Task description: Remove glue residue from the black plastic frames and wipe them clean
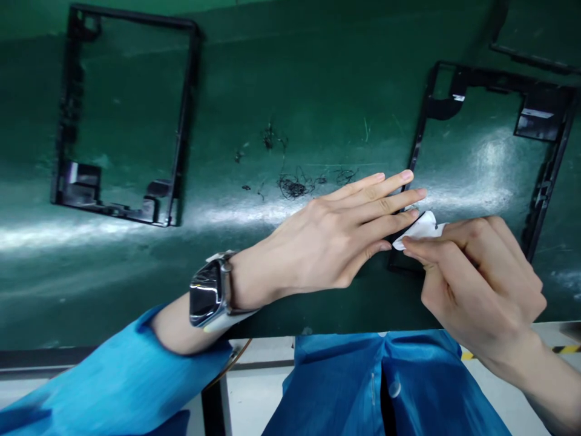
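My left hand (345, 233) lies with its fingers stretched out, the fingertips pressing on the near left corner of a black plastic frame (549, 163) on the green mat. A silver watch sits on that wrist. My right hand (476, 278) is curled, pinching a small white piece (424, 227), perhaps a sticker or tab, at that same corner. The white piece touches my left fingertips. The corner of the frame is hidden under both hands.
A second black frame (181, 121) lies at the far left of the green mat (318, 91). Part of a third frame (526, 57) shows at the top right. Thin black shavings (295, 184) are scattered mid-mat. The table's near edge runs below my wrists.
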`<act>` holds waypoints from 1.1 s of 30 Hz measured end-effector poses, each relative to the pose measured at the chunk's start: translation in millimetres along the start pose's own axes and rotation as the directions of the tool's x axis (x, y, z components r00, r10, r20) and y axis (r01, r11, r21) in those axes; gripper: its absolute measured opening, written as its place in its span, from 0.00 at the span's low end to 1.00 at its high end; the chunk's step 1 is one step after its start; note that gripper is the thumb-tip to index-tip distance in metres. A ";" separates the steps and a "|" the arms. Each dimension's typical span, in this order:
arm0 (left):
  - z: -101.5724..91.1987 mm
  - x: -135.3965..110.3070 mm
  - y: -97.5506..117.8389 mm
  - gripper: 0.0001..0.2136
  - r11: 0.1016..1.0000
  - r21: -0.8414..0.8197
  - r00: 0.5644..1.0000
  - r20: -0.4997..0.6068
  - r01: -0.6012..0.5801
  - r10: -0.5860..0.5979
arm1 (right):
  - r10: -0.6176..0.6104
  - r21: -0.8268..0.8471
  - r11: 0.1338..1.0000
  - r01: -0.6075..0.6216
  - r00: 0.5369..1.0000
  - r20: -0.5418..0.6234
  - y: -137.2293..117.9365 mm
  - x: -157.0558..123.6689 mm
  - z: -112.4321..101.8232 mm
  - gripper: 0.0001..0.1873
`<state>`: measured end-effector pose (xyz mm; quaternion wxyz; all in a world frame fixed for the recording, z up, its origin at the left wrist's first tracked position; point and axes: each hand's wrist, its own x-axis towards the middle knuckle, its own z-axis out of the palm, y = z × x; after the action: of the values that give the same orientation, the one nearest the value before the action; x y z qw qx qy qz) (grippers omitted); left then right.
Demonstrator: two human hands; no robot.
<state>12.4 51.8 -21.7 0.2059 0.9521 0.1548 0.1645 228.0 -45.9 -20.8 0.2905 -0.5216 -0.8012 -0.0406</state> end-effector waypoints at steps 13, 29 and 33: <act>-1.0 0.5 1.8 0.20 1.000 -0.012 1.000 -0.004 0.009 -0.009 | 0.061 0.105 0.992 -0.067 0.996 0.061 -8.7 -17.1 -2.9 0.10; -1.0 0.8 1.4 0.20 0.999 -0.032 1.000 -0.009 0.018 -0.018 | 0.019 0.151 0.988 -0.028 0.998 0.062 -6.9 -16.6 -1.2 0.08; -1.8 0.9 1.8 0.20 0.998 -0.057 1.000 -0.012 0.026 -0.027 | 0.022 0.179 0.983 -0.035 0.997 0.073 -6.0 -14.5 -2.8 0.11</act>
<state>13.0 51.2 -19.1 0.2341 0.9427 0.1640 0.1720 228.1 -61.5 -24.4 0.3084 -0.5058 -0.8037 0.0549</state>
